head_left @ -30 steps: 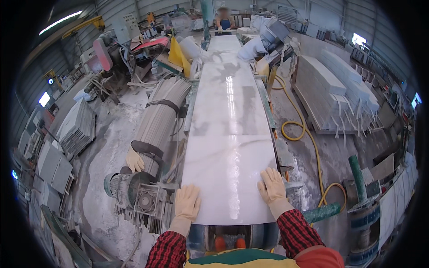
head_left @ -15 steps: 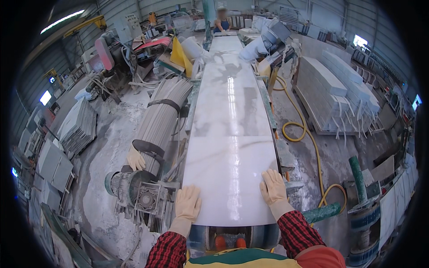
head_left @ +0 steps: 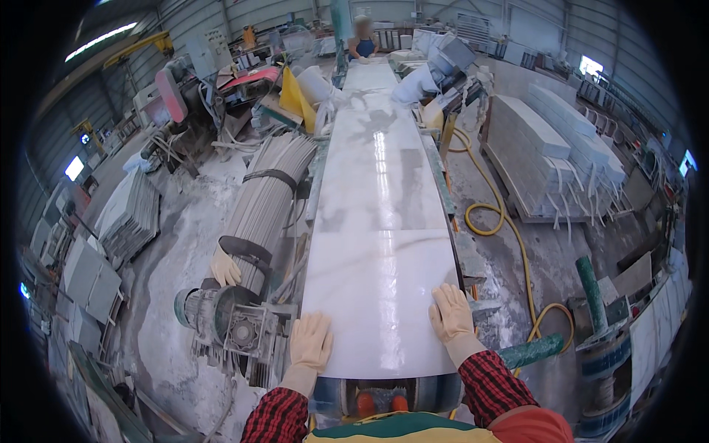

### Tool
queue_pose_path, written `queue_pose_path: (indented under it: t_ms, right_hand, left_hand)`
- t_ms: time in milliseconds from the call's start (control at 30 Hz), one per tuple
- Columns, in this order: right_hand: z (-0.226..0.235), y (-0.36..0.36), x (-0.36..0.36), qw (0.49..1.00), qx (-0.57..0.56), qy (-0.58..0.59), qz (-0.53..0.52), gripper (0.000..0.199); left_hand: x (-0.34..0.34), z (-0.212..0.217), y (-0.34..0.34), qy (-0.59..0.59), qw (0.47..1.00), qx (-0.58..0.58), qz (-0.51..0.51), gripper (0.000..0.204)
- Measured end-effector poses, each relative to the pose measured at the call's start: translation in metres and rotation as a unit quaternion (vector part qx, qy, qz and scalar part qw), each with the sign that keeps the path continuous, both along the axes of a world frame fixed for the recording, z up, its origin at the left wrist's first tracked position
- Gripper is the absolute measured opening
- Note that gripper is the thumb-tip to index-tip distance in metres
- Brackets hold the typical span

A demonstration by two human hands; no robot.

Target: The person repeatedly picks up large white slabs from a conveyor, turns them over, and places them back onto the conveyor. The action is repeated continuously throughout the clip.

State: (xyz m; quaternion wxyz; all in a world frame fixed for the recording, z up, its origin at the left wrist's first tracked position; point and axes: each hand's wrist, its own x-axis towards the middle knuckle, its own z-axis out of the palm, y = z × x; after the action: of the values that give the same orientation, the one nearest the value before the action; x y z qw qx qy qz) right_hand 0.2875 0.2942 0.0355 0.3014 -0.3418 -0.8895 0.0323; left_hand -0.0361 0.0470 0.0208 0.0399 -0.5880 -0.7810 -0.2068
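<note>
A glossy white marble slab with faint veins lies on a roller conveyor in front of me. My left hand, in a cream glove, rests flat on its near left edge, fingers stretched forward. On the right edge, slightly farther up, my gloved right hand also lies with its fingers extended. Beyond a straight seam, a second marble slab with grey damp-looking patches stretches away. Blue rollers show below the near slab's edge.
A motor and a strapped grey bundle, with a loose glove on it, stand left. A yellow hose winds along the right floor. Stacked stone blocks sit farther right. A person stands at the far end.
The near slab and its seam have shifted slightly toward me. Both my hands have moved the same small way, still lying on its edges.
</note>
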Motion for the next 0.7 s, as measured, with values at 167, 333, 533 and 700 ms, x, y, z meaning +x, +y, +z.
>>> queue_pose_path:
  t_ms: [167, 333, 533, 700]
  right_hand:
    - [0.000, -0.002, 0.003, 1.000, -0.012, 0.004, 0.003, 0.040]
    - [-0.004, -0.004, 0.004, 1.000, -0.016, 0.007, -0.002, 0.040]
    - [-0.008, -0.007, 0.006, 1.000, -0.004, 0.009, -0.009, 0.041]
    - [-0.008, -0.010, 0.007, 1.000, -0.001, 0.011, -0.011, 0.040]
  left_hand:
    - [0.002, 0.004, -0.001, 0.000, 1.000, -0.003, -0.004, 0.047]
    - [0.004, 0.004, -0.005, 0.005, 1.000, -0.003, -0.002, 0.048]
    - [0.004, 0.000, -0.009, 0.004, 1.000, -0.008, -0.001, 0.050]
    - [0.006, 0.001, -0.012, 0.005, 1.000, -0.010, -0.002, 0.050]
